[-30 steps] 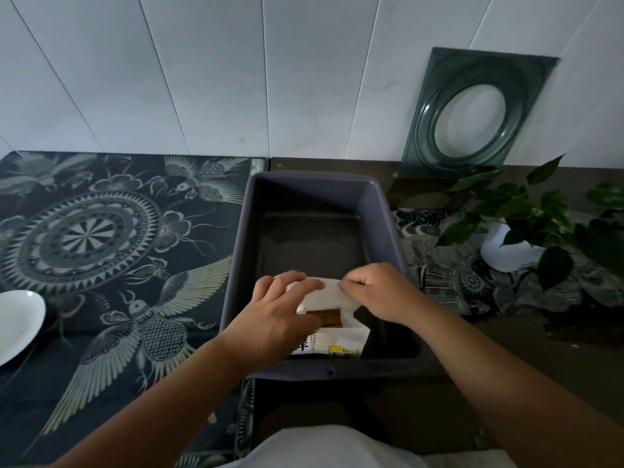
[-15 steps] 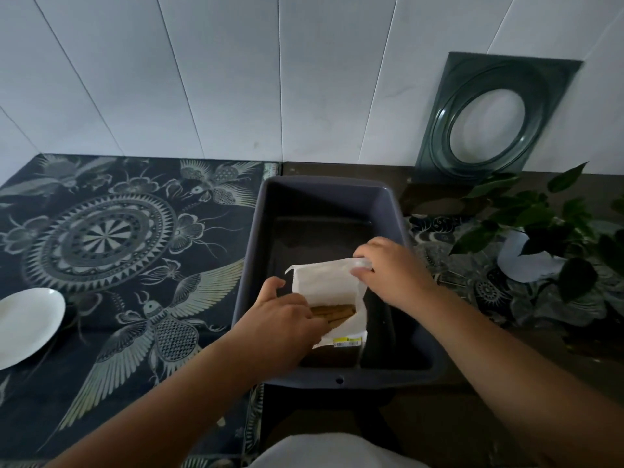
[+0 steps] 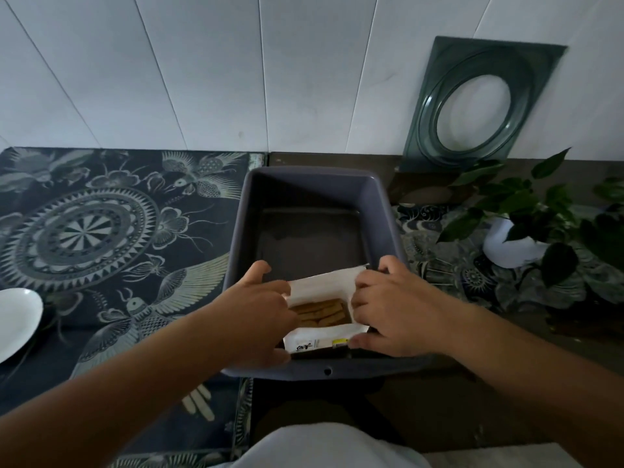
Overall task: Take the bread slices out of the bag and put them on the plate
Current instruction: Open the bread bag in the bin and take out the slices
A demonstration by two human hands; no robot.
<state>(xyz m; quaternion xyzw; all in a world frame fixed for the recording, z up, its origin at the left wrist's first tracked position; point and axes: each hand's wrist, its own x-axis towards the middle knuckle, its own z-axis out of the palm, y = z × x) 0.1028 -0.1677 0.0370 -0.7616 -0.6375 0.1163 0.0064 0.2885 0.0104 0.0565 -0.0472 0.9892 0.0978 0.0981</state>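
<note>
A white bread bag [image 3: 320,286] stands in the near end of a grey plastic tub [image 3: 380,211]. Its mouth is spread wide, and brown bread slices [image 3: 320,314] show inside. My left hand [image 3: 258,307] grips the bag's left edge. The bag's right edge is held by my right hand [image 3: 393,312], thumb at the near corner. A white plate [image 3: 17,320] lies at the far left edge of the view, partly cut off.
The tub sits at the seam between a dark patterned cloth [image 3: 111,231] and a brown counter. A potted plant in a white pot [image 3: 513,248] stands at the right. A green frame with an oval hole [image 3: 472,103] leans on the white wall.
Both hands have pulled the bag's mouth wider apart, so more of the bread shows. My right hand came down from the bag's far top edge to its right side.
</note>
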